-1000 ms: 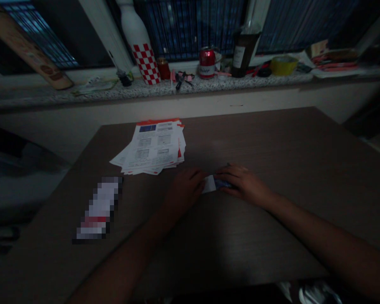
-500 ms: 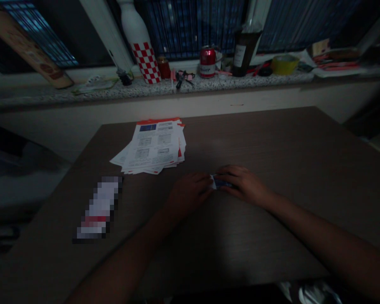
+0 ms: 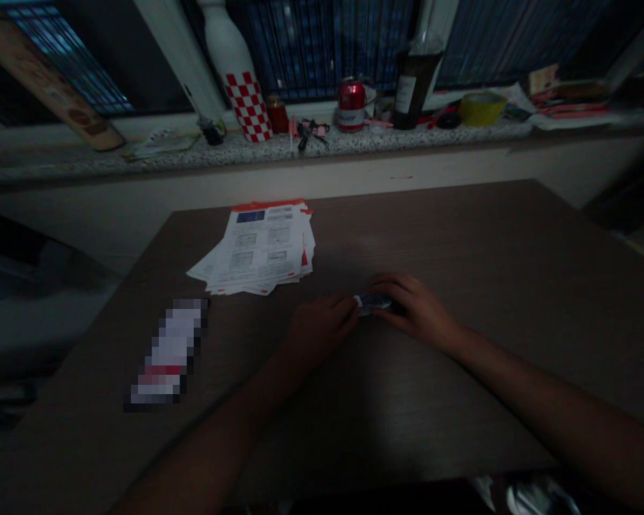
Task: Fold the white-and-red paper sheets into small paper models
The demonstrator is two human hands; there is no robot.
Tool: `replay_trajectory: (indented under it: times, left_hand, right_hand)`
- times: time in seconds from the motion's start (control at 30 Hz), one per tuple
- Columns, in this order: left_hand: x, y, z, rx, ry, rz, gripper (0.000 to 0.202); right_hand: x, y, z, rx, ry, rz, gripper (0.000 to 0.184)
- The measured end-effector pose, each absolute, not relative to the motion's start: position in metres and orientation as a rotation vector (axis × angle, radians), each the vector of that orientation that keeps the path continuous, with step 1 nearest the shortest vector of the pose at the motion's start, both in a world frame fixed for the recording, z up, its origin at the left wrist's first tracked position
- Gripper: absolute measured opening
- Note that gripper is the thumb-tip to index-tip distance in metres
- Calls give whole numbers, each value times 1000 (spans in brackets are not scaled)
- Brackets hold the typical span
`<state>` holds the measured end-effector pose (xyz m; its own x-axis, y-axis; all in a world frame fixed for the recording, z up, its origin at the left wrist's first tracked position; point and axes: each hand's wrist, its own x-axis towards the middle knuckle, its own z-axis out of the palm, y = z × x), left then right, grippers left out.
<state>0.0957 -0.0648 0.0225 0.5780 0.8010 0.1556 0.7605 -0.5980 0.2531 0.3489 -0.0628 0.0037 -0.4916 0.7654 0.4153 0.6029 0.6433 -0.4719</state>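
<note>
A small folded piece of paper, dark blue with a white edge, lies between my two hands over the middle of the table. My left hand is closed on its left end, thumb and fingers pressed together. Curled over the right end is my right hand, with its fingers above and its thumb below. Part of the paper is hidden under the fingers, and dim light blurs its print.
A fanned stack of printed sheets lies at the back left of the table. Nearer on the left is a blurred-out phone. Along the windowsill stand a checkered white bottle, a red can and a yellow tape roll.
My right fingers have lifted and spread slightly, showing more of the paper, which looks more bent or tilted. My left hand has barely moved.
</note>
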Motion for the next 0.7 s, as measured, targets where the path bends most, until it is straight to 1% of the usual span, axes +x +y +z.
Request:
replay_trajectory:
  times: [0.1, 0.23, 0.27, 0.33, 0.4, 0.43, 0.5, 0.57, 0.63, 0.7]
  left_hand:
    - [96, -66, 24, 2579, 1386, 447, 16]
    - [94, -65, 24, 2489, 1410, 617, 12]
    - [93, -65, 23, 2474, 1408, 665, 12]
    - [90, -64, 23, 2465, 1400, 797, 11]
    - [89, -64, 22, 2482, 1380, 945, 11]
    - [89, -64, 22, 2495, 1364, 1005, 11]
    - [89, -66, 21, 2526, 1314, 1081, 13]
    - [91, -68, 21, 2560, 1253, 1116, 14]
    - [93, -71, 22, 2587, 1192, 1125, 15]
    - [95, -74, 22, 2615, 1128, 1087, 15]
  right_hand:
    - [344, -65, 7, -1108, -2131, 366, 40]
    - [341, -66, 7, -1207, -1857, 405, 61]
    - [341, -66, 7, -1235, -1767, 411, 64]
    - [341, -67, 7, -1287, -1594, 468, 61]
    - [339, -68, 7, -1306, -1446, 626, 55]
    - [337, -69, 6, -1300, -1393, 760, 53]
    - [331, -72, 5, -1240, -1315, 1104, 53]
    - [323, -77, 2, -1131, -1289, 1460, 57]
    - [315, -82, 0, -1016, -1270, 1626, 55]
    - [309, -85, -2, -958, -1242, 1647, 53]
